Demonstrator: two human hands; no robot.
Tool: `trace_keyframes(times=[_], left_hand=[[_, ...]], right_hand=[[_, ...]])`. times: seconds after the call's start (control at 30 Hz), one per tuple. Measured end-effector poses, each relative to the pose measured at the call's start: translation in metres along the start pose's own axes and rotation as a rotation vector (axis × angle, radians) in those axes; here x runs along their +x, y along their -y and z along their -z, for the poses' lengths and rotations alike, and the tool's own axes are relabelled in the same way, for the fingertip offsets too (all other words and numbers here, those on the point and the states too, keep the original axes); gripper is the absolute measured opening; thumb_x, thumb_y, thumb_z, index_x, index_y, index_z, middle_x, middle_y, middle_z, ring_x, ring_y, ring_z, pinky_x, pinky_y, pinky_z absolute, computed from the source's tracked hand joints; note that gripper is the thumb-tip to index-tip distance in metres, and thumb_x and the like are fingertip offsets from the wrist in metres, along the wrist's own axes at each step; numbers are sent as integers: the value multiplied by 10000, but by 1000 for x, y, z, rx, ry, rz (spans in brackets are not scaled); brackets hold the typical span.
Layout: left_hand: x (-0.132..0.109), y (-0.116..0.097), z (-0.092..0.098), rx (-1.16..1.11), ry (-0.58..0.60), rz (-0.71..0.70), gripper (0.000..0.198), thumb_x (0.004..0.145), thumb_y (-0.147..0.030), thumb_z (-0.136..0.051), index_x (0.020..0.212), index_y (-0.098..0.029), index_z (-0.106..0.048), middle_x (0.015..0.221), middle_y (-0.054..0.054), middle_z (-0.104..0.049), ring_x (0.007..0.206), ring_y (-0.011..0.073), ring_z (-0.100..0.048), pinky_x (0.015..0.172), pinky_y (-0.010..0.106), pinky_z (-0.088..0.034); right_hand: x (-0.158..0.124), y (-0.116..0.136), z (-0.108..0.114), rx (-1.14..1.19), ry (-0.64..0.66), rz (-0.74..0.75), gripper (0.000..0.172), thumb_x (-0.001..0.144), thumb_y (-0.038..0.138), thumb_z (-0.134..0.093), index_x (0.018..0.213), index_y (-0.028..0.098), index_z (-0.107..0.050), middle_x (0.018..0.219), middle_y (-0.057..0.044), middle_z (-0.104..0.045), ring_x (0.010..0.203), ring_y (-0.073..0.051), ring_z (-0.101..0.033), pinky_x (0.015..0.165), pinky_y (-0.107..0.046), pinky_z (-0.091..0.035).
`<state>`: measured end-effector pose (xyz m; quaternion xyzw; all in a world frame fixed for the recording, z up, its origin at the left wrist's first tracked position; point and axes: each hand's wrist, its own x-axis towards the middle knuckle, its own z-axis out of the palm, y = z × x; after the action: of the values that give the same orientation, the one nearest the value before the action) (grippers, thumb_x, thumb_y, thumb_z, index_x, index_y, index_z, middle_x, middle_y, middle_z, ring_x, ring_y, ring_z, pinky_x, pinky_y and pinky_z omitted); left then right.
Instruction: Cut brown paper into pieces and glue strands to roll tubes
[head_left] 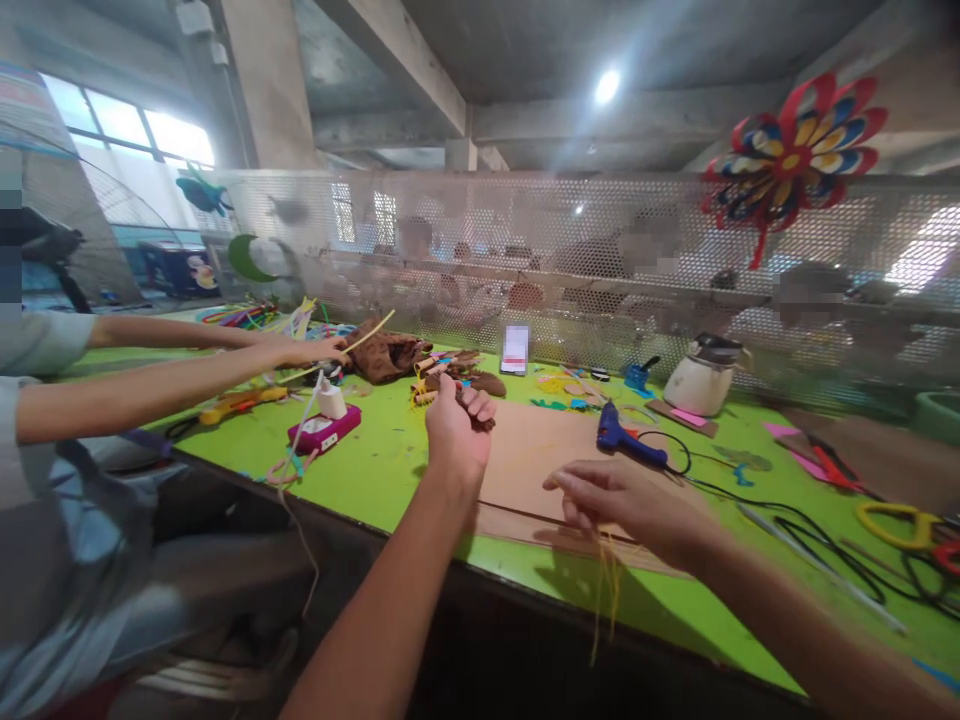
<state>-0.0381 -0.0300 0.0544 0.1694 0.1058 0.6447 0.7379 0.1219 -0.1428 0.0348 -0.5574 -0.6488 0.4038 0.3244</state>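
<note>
My left hand (461,425) is closed around a small dark brown piece (484,424), mostly hidden by the fingers, above the left edge of a tan board (525,450). Over the board's near right part, my right hand (607,495) has its fingers curled and pinched. Thin yellow strands (607,590) hang from it past the front of the board. A blue glue gun (630,440) lies just beyond my right hand on the board's right side. Brown bundles and stick-like pieces (457,375) lie behind my left hand.
At left, a co-worker's arms (195,370) reach over the green table (397,470), near a purple power strip (325,430). A phone (514,348) stands at the mesh screen. A white jug (701,375), black cables (817,550) and yellow-handled scissors (896,525) are at right.
</note>
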Motion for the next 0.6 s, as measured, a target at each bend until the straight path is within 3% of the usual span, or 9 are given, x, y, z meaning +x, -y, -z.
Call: trace_keyframes(times=[0.07,0.13,0.2,0.33,0.47,0.6], left_hand=[[-10,6,-6,16,13,-28,364,991,-270,-344,643,-172,-386,465,-74,-331,366,49,-346,402,168,-287],[-23,14,-12,63,10,-80,327,978,-287,-383,677,-169,-433,501,-54,-427,431,72,-457,481,192,-389],[-35,23,-15,127,-2,-109,279,957,-325,-432,737,-164,-491,590,-20,-539,528,98,-554,561,222,-449],[-51,34,-10,249,-12,-52,297,906,-426,-504,842,-146,-579,700,12,-598,553,105,-563,571,235,-458],[-52,41,1,337,-74,-127,314,896,-425,-516,817,-136,-610,834,52,-626,665,109,-589,639,224,-461],[-52,47,11,410,-100,-114,342,885,-450,-525,809,-137,-640,868,76,-643,785,132,-603,727,221,-452]], right_hand=[[4,5,13,-164,-119,95,361,810,516,-590,913,181,-679,953,-89,-683,858,-201,-615,774,-342,-468],[9,16,17,-193,-244,168,314,820,461,-598,985,205,-674,1104,-94,-660,993,-224,-595,875,-381,-452],[13,29,9,-119,-239,269,305,846,411,-573,1073,218,-640,1134,-88,-648,1023,-215,-589,885,-381,-462],[20,42,-21,-80,-161,380,333,864,311,-550,1181,212,-567,1165,-93,-614,1045,-207,-568,843,-352,-484],[24,29,-38,-105,-174,344,278,869,264,-523,1130,185,-582,1101,-97,-623,990,-211,-570,820,-342,-481],[27,15,-46,-228,-257,426,240,887,233,-490,1101,182,-586,1062,-99,-639,959,-212,-576,864,-339,-440]])
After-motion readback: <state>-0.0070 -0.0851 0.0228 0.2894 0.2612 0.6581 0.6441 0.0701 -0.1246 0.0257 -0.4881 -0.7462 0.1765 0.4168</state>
